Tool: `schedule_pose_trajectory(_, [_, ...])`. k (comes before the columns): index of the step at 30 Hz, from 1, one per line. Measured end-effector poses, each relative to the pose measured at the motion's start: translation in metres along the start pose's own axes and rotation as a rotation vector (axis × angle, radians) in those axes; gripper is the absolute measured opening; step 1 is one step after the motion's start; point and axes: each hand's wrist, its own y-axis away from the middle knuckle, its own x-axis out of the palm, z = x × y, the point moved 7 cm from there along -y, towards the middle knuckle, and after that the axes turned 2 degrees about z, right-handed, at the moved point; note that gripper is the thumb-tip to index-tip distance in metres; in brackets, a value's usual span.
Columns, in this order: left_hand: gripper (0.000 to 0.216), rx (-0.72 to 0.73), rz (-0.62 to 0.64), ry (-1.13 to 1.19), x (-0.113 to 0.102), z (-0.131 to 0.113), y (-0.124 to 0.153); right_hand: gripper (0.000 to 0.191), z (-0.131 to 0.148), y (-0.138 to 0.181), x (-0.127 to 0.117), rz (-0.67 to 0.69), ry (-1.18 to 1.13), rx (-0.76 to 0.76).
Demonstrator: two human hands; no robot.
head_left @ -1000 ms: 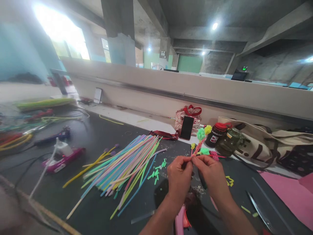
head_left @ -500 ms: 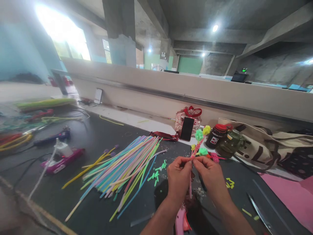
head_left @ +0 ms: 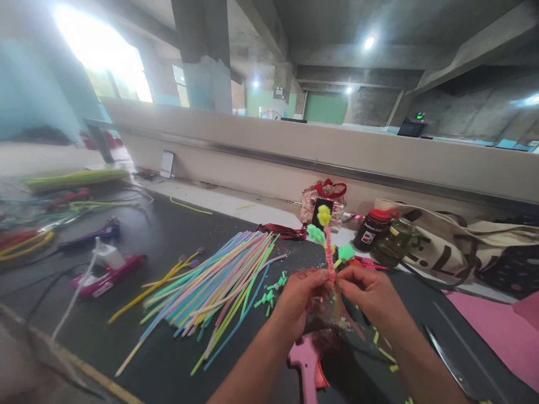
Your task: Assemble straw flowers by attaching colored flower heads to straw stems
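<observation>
My left hand (head_left: 293, 298) is closed in a pinch on the lower stem of a pipe cleaner flower spray (head_left: 329, 251), which stands nearly upright. Its stem is wrapped in pink, with a yellow and some green fuzzy heads on top. Close beside it, my right hand (head_left: 371, 290) pinches a pink pipe cleaner (head_left: 352, 321) at the stem, and its loose end, blurred, hangs below the fingers. Just under the hands lies a pink tool (head_left: 306, 359) with a handle and a red part. To the left spreads a bundle of pastel pipe cleaners (head_left: 223, 280).
Green cut bits (head_left: 269, 294) lie left of the hands. Scissors (head_left: 446, 359) and pink paper (head_left: 488, 331) are at right. A red-lidded bottle (head_left: 371, 229), a green jar (head_left: 394, 241) and a canvas bag (head_left: 438, 247) stand behind. A magenta power strip (head_left: 107, 275) sits at left.
The flower spray has turned upright and shifted a little left. My hands have moved slightly apart, and the pink pipe cleaner's loose end has swung to the right.
</observation>
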Motion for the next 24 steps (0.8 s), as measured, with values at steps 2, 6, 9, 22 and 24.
schedule_pose_trajectory(2, [0.022, -0.045, 0.043, -0.059, -0.002, -0.003, 0.002, 0.014, 0.004, 0.003, 0.005, 0.08, 0.016, -0.023])
schedule_pose_trajectory(6, [0.018, -0.058, 0.047, -0.189, -0.005, -0.01, 0.008, 0.014, 0.002, 0.006, 0.011, 0.133, 0.04, -0.005])
schedule_pose_trajectory(9, [0.013, -0.046, 0.032, -0.245, -0.006, -0.012, 0.013, 0.013, 0.003, 0.007, 0.013, 0.138, 0.132, -0.056])
schedule_pose_trajectory(22, [0.008, 0.053, 0.027, -0.363, -0.007, -0.015, 0.011, 0.014, 0.022, 0.005, 0.011, 0.178, 0.471, -0.142])
schedule_pose_trajectory(24, [0.008, 0.086, 0.015, -0.367, -0.008, -0.015, 0.01, 0.014, 0.024, 0.003, 0.009, 0.202, 0.544, -0.127])
